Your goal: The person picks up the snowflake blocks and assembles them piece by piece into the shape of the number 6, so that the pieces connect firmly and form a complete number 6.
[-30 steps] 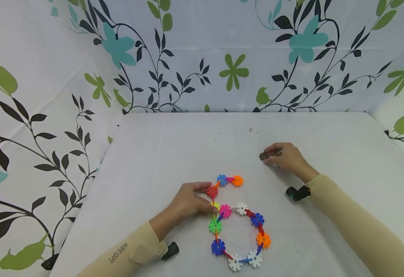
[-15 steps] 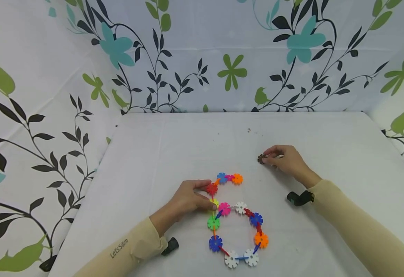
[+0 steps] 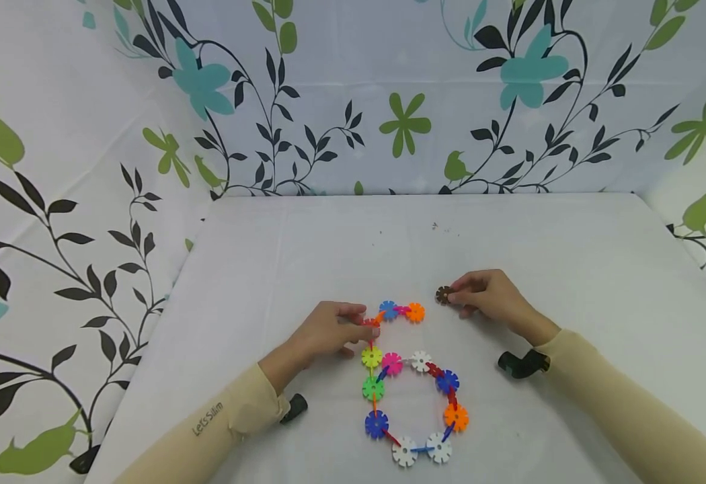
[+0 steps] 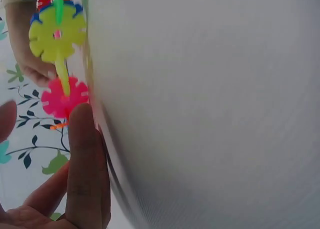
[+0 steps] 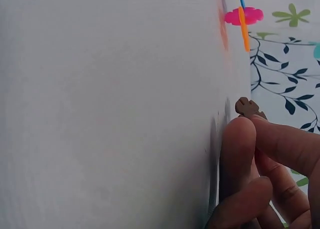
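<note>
A linked chain of colourful notched plastic discs [image 3: 376,425] lies on the table, a closed ring with an arm curving up to an orange disc [image 3: 415,312]. My left hand [image 3: 324,331] is at the upper left of this chain, its fingers and thumb about the red disc [image 3: 370,324], which they partly cover. In the left wrist view a fingertip touches that disc [image 4: 64,96], while the thumb stands apart from it. Right of the orange end, my right hand [image 3: 491,299] pinches a brown notched disc [image 3: 443,294] between thumb and fingers; only its edge shows in the right wrist view.
The white table [image 3: 304,249] has small specks near the back. A patterned curtain [image 3: 329,87] hangs behind and at the sides. Dark wrist camera parts [image 3: 524,364] stick out below both sleeves.
My right hand has moved left and nearer with the brown disc, toward the chain's orange end. My left hand has slid up from the yellow disc to the red one.
</note>
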### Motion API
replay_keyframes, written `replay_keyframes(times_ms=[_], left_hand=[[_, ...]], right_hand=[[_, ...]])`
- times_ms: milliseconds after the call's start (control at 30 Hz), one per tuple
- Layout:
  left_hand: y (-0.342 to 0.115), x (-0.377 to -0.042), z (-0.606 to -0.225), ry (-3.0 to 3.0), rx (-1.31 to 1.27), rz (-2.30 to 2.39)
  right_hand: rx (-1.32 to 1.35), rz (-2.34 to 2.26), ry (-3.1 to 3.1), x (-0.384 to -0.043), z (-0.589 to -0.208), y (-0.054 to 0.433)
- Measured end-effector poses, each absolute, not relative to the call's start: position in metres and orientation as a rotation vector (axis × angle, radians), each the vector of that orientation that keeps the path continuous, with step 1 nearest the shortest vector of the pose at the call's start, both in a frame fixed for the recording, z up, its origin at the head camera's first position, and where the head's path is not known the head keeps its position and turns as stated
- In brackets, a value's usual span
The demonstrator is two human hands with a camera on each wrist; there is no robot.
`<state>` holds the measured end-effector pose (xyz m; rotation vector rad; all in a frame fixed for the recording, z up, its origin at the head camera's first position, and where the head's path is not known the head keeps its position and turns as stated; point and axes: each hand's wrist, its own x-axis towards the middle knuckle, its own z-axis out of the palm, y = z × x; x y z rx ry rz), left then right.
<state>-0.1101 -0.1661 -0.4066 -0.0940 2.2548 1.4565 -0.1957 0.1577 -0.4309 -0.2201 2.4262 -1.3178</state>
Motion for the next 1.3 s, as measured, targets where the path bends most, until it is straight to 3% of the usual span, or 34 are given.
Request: replay_keyframes(times_ms=[333,1300], left_hand=[[-0.161,-0.134,-0.411,2.214,-0.207,1.494],[-0.142,-0.142,-0.418,2.269,-0.211,1.464]], right_hand=[[-0.245,-1.335,2.383,-0.189,-0.432,0.152],[-0.329,-1.334,2.370,-0.174,-0.431,0.137]])
